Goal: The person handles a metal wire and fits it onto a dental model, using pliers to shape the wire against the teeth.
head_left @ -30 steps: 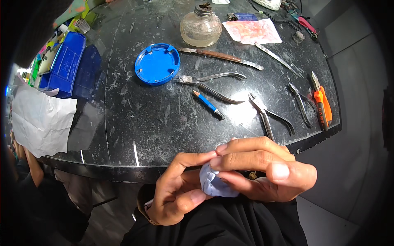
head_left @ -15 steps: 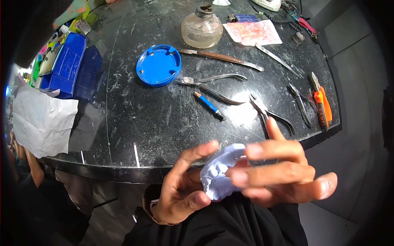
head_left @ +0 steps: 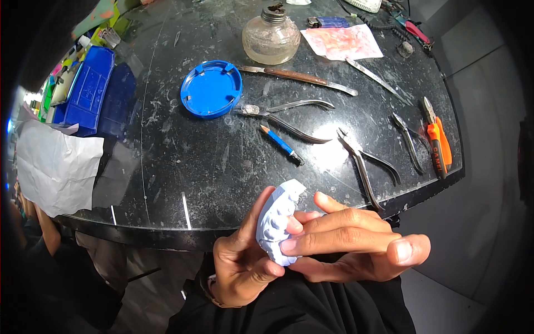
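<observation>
A pale blue-lilac dental cast (head_left: pixel 275 220) stands on edge above the table's near edge, its moulded teeth turned to the right. My left hand (head_left: pixel 239 264) is closed around its left side, with the thumb low on the front and the fingers behind. From the right, my right hand (head_left: pixel 356 245) reaches over with its fingers stretched out and apart. Its fingertips touch the toothed face of the cast without wrapping round it. Beyond my hands lie long-handled pliers (head_left: pixel 361 161) and a blue pencil (head_left: pixel 282 145).
A blue round lid (head_left: pixel 211 89), wood-handled knife (head_left: pixel 297 76) and larger pliers (head_left: pixel 295 125) lie farther back. A glass burner jar (head_left: pixel 271 42) stands behind them. Orange-handled cutters (head_left: pixel 438 139) are at right; a blue bin (head_left: pixel 89 89) and white paper (head_left: pixel 58 170) at left.
The cast has tipped more upright and shifted slightly left in my left hand. My right hand has moved left and lower, its fingertips now against the teeth.
</observation>
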`<control>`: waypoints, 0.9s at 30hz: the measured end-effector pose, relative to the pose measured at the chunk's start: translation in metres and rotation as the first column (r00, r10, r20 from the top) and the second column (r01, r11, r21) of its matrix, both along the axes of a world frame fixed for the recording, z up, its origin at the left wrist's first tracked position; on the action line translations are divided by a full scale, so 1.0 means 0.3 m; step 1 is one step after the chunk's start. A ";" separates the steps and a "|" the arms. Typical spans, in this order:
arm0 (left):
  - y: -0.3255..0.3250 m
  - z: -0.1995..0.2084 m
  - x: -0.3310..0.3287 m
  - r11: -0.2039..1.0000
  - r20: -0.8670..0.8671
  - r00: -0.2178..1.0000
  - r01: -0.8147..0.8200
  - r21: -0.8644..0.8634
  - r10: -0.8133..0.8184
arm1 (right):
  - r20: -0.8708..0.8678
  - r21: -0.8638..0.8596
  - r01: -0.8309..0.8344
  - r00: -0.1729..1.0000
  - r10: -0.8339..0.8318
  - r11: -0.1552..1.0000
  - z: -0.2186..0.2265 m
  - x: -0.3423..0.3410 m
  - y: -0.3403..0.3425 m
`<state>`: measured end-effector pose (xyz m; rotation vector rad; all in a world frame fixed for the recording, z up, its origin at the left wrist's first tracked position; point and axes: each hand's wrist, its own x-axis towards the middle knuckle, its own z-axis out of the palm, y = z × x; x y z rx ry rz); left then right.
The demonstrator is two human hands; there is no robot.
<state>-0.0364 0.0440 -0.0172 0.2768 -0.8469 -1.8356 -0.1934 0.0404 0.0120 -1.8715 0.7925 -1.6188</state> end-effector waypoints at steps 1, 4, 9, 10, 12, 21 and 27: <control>0.004 0.005 -0.002 1.000 0.006 1.000 -0.016 0.015 0.016 | 0.002 0.014 -0.001 1.000 0.001 1.000 0.007 -0.006 0.002; 0.010 0.001 -0.010 0.997 0.015 0.997 -0.081 -0.015 0.081 | -0.143 0.123 -0.063 0.986 0.081 0.990 0.037 -0.035 0.001; 0.019 0.015 -0.030 0.988 0.040 0.988 -0.150 0.024 0.149 | -0.163 0.202 -0.037 0.984 0.071 0.979 0.051 -0.043 -0.004; 0.021 0.022 -0.030 0.986 0.076 0.985 -0.159 0.048 0.155 | -0.185 0.156 -0.044 0.980 0.073 0.987 0.043 -0.037 -0.001; 0.019 0.005 -0.030 0.989 0.056 0.988 -0.147 0.023 0.146 | -0.109 0.105 0.037 0.994 -0.025 0.994 0.031 -0.006 0.014; 0.021 -0.008 -0.024 0.994 0.035 0.994 -0.101 0.043 0.100 | -0.528 0.165 -0.046 0.840 0.128 0.985 0.115 -0.077 -0.004; 0.019 -0.010 -0.011 0.991 0.061 0.989 -0.133 -0.015 0.134 | -0.499 0.185 -0.130 0.842 0.207 0.974 0.103 -0.073 -0.017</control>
